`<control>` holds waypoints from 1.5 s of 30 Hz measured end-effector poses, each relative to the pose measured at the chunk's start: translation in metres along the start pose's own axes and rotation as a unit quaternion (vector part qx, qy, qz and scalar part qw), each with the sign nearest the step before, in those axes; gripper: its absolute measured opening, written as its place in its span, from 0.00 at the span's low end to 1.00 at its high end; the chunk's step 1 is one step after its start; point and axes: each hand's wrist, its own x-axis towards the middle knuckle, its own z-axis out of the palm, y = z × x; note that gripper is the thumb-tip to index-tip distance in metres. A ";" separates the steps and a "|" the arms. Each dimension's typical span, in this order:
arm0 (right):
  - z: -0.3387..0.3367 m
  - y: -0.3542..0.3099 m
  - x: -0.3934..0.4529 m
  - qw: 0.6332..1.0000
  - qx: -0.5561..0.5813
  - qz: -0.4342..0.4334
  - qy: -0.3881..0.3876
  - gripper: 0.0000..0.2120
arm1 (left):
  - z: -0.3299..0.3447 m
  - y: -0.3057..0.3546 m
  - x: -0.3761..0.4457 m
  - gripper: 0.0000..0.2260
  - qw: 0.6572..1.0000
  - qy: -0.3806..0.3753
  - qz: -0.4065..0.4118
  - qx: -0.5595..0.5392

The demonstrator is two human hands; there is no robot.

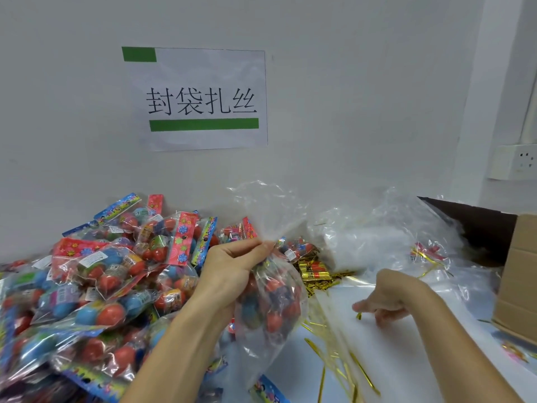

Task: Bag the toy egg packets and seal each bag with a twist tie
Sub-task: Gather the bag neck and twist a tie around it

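Observation:
My left hand (232,266) pinches the gathered neck of a clear plastic bag (270,303) that holds toy egg packets; the bag hangs over the table's middle. My right hand (383,298) rests low on the white table, fingers pointing left, with a gold twist tie (359,315) at its fingertips. Loose gold twist ties (343,365) lie scattered below and between my hands. A big heap of toy egg packets (96,280) with red and blue eggs fills the left side.
A bundle of gold twist ties (313,273) lies behind the bag. Empty clear bags (389,237) pile at the back right. A cardboard box (517,274) stands at the right edge. A paper sign (200,100) hangs on the wall.

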 end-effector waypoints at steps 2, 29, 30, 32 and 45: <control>0.009 -0.009 0.001 0.997 -0.074 -0.001 0.030 0.19 | -0.001 0.000 0.001 0.04 1.000 -0.002 0.003 0.005; 0.023 -0.034 -0.062 0.964 -0.198 -0.085 -0.158 0.09 | -0.007 0.005 0.003 0.08 0.998 0.026 0.056 0.016; 0.019 -0.033 -0.062 0.970 -0.174 -0.100 -0.140 0.08 | -0.008 0.006 0.003 0.08 0.998 0.024 0.059 0.016; 0.006 -0.030 -0.064 0.980 -0.106 -0.155 -0.068 0.12 | -0.006 0.004 0.002 0.09 0.998 0.016 0.057 0.016; -0.015 -0.078 -0.055 0.955 0.106 -0.263 0.087 0.20 | -0.003 0.001 0.002 0.06 0.996 -0.008 0.072 0.043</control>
